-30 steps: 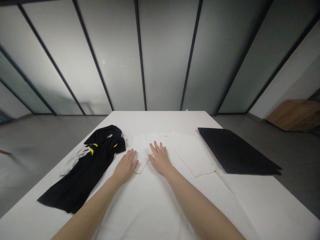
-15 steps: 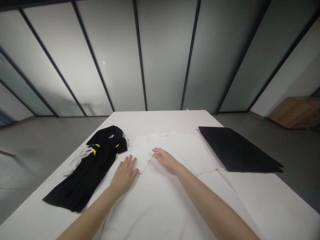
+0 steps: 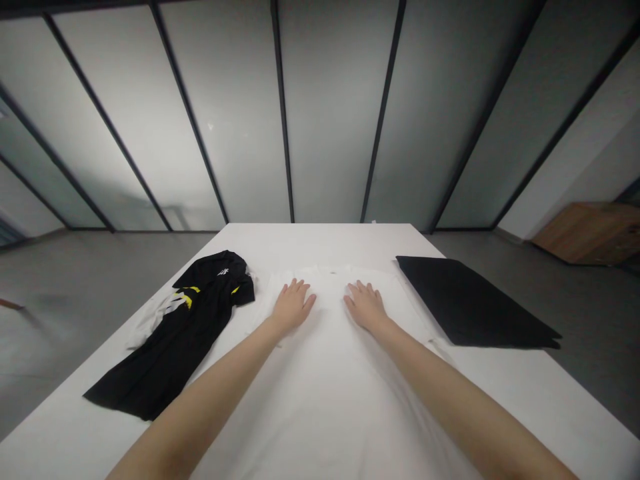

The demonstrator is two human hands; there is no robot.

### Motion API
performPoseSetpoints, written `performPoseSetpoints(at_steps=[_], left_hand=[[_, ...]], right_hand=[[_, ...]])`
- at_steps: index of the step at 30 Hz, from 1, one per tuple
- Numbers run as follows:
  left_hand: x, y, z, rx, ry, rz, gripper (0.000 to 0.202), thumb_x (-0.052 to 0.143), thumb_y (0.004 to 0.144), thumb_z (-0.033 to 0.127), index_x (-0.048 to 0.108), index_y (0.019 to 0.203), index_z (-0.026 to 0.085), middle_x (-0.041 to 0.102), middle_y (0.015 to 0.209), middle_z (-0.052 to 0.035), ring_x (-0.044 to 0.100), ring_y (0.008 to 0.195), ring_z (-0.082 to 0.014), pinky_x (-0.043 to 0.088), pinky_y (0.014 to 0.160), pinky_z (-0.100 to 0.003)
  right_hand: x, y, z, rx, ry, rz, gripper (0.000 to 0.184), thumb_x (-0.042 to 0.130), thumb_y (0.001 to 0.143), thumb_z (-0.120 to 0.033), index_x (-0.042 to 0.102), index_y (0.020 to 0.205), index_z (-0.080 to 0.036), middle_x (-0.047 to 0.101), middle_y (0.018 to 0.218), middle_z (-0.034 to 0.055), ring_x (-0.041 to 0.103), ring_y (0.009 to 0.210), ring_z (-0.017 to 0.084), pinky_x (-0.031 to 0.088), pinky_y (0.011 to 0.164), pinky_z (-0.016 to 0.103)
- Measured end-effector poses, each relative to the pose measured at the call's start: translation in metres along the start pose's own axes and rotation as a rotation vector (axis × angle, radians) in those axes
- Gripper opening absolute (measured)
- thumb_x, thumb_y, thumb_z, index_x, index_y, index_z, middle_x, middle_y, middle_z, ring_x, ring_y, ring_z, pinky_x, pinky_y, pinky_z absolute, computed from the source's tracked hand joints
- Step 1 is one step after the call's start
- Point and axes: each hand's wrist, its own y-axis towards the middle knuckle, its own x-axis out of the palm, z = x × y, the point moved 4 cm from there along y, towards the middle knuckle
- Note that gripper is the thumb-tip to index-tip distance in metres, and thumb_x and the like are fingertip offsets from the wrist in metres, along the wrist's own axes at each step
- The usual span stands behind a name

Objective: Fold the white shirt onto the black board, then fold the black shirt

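Mid-frame on the white rectangular surface (image 3: 310,243), the left hand (image 3: 293,307) and right hand (image 3: 366,307) press evenly, grips flat open and empty, on a white cotton T-shirt (image 3: 330,293).

A plain white shirt (image 3: 330,293) lies on an equally white counter (image 3: 320,243). Beside it, a black jersey (image 3: 165,360) carries yellow stripes, a small white logo and white-and-grey panels along one side, while the flat black sheet (image 3: 470,303) is plain. The floor (image 3: 85,273) is grey, and the low cabinet (image 3: 590,233) is warm brown wood grain.
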Motion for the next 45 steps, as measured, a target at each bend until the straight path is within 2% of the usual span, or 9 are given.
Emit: performPoseSetpoints(at_steps=[4,7,13,19,22,25,30,37,45], left_hand=[[0.014,0.054,0.004,-0.073,0.032,-0.118,0.058,0.026,0.111,0.050,0.051,0.154,0.020,0.048,0.164,-0.0146,0.037,0.156,-0.0327,0.029,0.126,-0.057],[0.022,0.071,-0.008,-0.110,0.039,-0.137,0.059,0.029,0.110,0.050,0.047,0.158,0.023,0.041,0.169,-0.0143,0.036,0.156,-0.0374,0.030,0.123,-0.064],[0.031,0.071,-0.034,-0.141,0.052,-0.108,0.061,0.025,0.111,0.049,0.040,0.164,0.024,0.034,0.173,-0.0123,0.030,0.160,-0.0334,0.028,0.126,-0.059],[0.016,0.047,-0.053,-0.170,0.099,-0.013,0.060,0.025,0.112,0.045,0.048,0.158,0.014,0.046,0.166,-0.0186,0.039,0.155,-0.0328,0.031,0.125,-0.053],[0.016,0.014,-0.049,-0.206,0.133,0.005,0.062,0.031,0.110,0.045,0.049,0.157,0.010,0.045,0.165,-0.0225,0.039,0.155,-0.0368,0.032,0.124,-0.054],[0.023,-0.028,-0.035,-0.183,0.161,-0.003,0.066,0.035,0.108,0.053,0.048,0.160,0.014,0.041,0.168,-0.0219,0.036,0.156,-0.0409,0.032,0.123,-0.059],[0.024,-0.072,-0.017,-0.203,0.175,-0.072,0.076,0.035,0.105,0.064,0.041,0.165,0.016,0.032,0.172,-0.0204,0.030,0.159,-0.0420,0.026,0.126,-0.059],[0.018,-0.060,-0.021,-0.230,0.144,-0.090,0.078,0.035,0.104,0.066,0.038,0.167,0.020,0.029,0.174,-0.0183,0.027,0.160,-0.0409,0.024,0.127,-0.060],[0.023,-0.016,-0.047,-0.238,0.129,-0.089,0.079,0.034,0.104,0.069,0.037,0.166,0.020,0.029,0.174,-0.0188,0.028,0.160,-0.0402,0.024,0.127,-0.059]], right_hand=[[0.005,0.022,-0.010,-0.049,-0.048,0.002,0.060,0.034,0.111,-0.045,0.044,0.162,-0.016,0.035,0.172,0.0168,0.030,0.158,0.037,0.020,0.127,0.053],[0.004,0.045,-0.001,-0.010,-0.044,-0.010,0.062,0.025,0.112,-0.048,0.044,0.163,-0.018,0.037,0.171,0.0167,0.035,0.156,0.035,0.025,0.124,0.053],[-0.006,0.065,0.053,0.067,-0.074,-0.013,0.059,0.026,0.112,-0.043,0.046,0.161,-0.019,0.036,0.171,0.0175,0.036,0.155,0.038,0.029,0.122,0.056],[-0.018,0.041,0.087,0.066,-0.122,0.013,0.058,0.028,0.111,-0.035,0.047,0.160,-0.012,0.038,0.170,0.0194,0.033,0.158,0.036,0.024,0.127,0.049],[-0.014,0.007,0.080,-0.005,-0.169,0.068,0.058,0.030,0.111,-0.039,0.048,0.160,-0.015,0.035,0.172,0.0164,0.030,0.159,0.038,0.021,0.128,0.053],[0.000,-0.037,0.065,-0.079,-0.173,0.051,0.060,0.031,0.110,-0.043,0.047,0.161,-0.018,0.035,0.173,0.0151,0.029,0.159,0.040,0.019,0.128,0.056],[0.015,-0.081,0.046,0.000,-0.155,-0.052,0.067,0.037,0.108,-0.050,0.037,0.167,-0.018,0.027,0.176,0.0168,0.025,0.160,0.045,0.020,0.127,0.060],[0.007,-0.067,0.031,0.053,-0.160,-0.087,0.065,0.032,0.110,-0.046,0.031,0.170,-0.021,0.022,0.177,0.0138,0.022,0.161,0.044,0.019,0.126,0.062],[0.001,-0.021,0.018,0.060,-0.141,-0.094,0.065,0.031,0.109,-0.046,0.031,0.170,-0.022,0.022,0.177,0.0135,0.023,0.160,0.043,0.020,0.126,0.061]])
